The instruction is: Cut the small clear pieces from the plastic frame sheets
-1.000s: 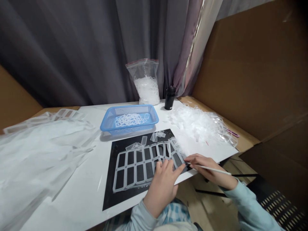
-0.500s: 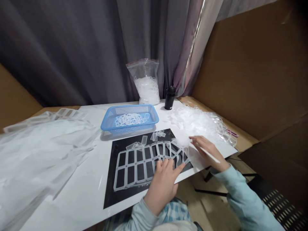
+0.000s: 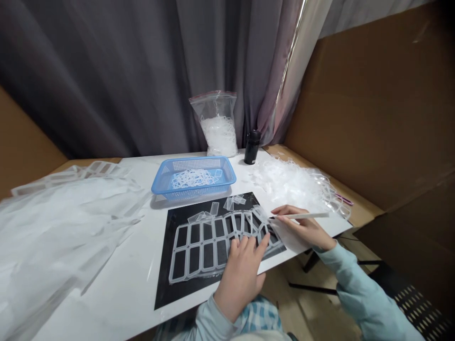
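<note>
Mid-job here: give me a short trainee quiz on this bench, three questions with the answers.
1. True or false: the right hand holds a thin white stick.
2. What lies in the blue mesh basket? A: clear plastic frames. B: black bottles. C: white sticks.
3. Fill the gap: the left hand rests on a clear plastic grid, which lies on a ____ sheet.

Key: 1 true; 2 A; 3 black.
</note>
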### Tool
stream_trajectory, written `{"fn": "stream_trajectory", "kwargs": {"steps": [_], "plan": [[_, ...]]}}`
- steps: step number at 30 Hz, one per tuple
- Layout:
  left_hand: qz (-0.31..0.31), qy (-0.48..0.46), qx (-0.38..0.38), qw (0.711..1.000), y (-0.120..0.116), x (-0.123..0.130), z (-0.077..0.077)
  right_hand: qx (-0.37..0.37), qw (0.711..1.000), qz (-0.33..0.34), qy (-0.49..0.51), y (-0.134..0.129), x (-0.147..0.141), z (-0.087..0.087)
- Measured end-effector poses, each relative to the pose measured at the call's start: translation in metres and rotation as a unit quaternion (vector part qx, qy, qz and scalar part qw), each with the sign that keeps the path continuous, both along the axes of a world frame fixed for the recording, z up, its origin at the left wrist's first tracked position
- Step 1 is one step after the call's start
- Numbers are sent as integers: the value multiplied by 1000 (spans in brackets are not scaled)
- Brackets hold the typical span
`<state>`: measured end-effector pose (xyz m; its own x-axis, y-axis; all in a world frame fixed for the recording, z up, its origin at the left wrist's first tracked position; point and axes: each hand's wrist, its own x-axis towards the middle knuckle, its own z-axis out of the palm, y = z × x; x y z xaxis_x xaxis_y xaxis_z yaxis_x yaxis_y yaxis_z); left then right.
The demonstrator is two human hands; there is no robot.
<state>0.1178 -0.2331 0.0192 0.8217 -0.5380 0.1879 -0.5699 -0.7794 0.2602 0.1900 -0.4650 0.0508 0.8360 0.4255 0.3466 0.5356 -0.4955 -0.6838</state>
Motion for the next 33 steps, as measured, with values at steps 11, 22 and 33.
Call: {"fn": "stream_trajectory", "kwargs": {"steps": [11, 22, 33], "plan": [[19, -35, -2, 999, 1, -1, -1, 12, 993, 79, 91, 10, 9, -9], [-50, -1, 0, 999, 2, 7, -9, -31, 993, 85, 75, 15, 6, -7], [-41, 26, -10, 999, 2, 6, -2, -80, 993, 77, 36, 17, 3, -5]]}}
